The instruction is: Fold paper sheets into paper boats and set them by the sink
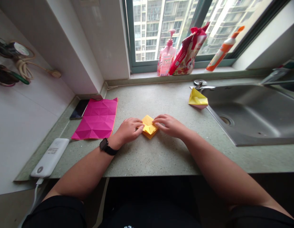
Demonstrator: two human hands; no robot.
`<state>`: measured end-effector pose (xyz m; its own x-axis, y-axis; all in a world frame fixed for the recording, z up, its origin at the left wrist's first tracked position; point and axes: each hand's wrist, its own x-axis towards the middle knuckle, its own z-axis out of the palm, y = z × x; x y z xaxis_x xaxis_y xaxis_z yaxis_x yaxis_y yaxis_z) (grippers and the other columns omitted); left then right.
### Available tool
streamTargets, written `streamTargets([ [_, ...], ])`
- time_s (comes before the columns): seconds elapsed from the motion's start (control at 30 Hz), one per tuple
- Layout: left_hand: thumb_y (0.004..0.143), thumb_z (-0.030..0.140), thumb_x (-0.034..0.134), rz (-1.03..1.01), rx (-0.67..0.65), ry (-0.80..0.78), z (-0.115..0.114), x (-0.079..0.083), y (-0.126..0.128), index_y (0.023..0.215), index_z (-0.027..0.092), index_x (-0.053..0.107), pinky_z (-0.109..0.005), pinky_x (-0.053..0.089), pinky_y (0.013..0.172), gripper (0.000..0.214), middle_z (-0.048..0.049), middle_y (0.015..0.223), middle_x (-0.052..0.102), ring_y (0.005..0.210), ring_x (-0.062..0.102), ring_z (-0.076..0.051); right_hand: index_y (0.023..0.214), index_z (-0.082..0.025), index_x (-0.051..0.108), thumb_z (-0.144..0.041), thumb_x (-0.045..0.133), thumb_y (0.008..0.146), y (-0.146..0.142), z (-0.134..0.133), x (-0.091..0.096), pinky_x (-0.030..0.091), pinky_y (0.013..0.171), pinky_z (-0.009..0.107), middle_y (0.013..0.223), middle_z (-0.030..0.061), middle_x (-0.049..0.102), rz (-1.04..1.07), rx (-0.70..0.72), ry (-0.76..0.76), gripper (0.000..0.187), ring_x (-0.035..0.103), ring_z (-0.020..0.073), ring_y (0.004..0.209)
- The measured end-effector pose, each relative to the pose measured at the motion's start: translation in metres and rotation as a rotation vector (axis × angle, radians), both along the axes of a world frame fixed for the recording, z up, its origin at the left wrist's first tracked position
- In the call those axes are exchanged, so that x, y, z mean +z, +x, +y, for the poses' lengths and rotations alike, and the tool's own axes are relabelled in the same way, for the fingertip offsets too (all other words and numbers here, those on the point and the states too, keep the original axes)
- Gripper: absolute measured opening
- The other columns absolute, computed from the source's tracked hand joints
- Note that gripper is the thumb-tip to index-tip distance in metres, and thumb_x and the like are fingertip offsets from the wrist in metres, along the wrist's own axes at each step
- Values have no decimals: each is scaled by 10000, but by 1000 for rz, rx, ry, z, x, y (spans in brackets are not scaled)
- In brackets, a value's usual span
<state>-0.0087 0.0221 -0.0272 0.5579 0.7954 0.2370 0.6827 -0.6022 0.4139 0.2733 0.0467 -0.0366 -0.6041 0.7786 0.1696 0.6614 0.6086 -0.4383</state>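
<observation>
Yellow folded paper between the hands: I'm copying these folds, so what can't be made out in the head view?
In the head view:
Parts of the folded yellow paper: hidden by the left hand and right hand.
Label on the white power bank: too small.
Right end of the stainless steel sink: cut off by the frame edge.

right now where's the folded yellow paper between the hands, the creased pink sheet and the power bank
Folded yellow paper (149,126): head view, point on its top face.
Creased pink sheet (96,118): head view, point on its middle.
White power bank (50,157): head view, point on its top face.
</observation>
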Motion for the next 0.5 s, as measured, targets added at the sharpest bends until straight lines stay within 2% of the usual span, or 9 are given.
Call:
streamTargets([
  [0.1,1143,392,462,-14,-18,-5,-2,1,4,1320,228,795,-464,527,1189,412,-84,1387,772,1331,695,-274,1200,-300,831,-404,568,1099,-4,-4,2,546,1121,524,1306,105,768,12,-20,-5,301,697,301,1236],
  [0.2,1135,478,487,43,-33,-18,-4,-3,8,1470,222,693,-484,484,1234,469,-110,1509,703,1413,645,-292,1275,-326,807,-489,641,1061,-8,-9,2,536,1150,541,1348,100,748,8,-31,2,317,676,318,1282],
  [0.33,1132,493,469,148,-22,-44,-5,-11,11,1608,217,550,-552,342,1328,556,-133,1662,565,1578,486,-322,1430,-321,731,-564,680,1022,-12,-11,-5,489,1219,568,1481,114,692,-21,-33,24,477,626,340,1388],
  [0.5,1145,496,381,253,-37,-87,-6,-16,13,1726,213,355,-584,179,1379,647,-137,1797,347,1699,261,-326,1603,-313,590,-623,677,996,-16,-10,-18,376,1306,617,1657,107,579,-95,-39,33,688,468,392,1574],
])
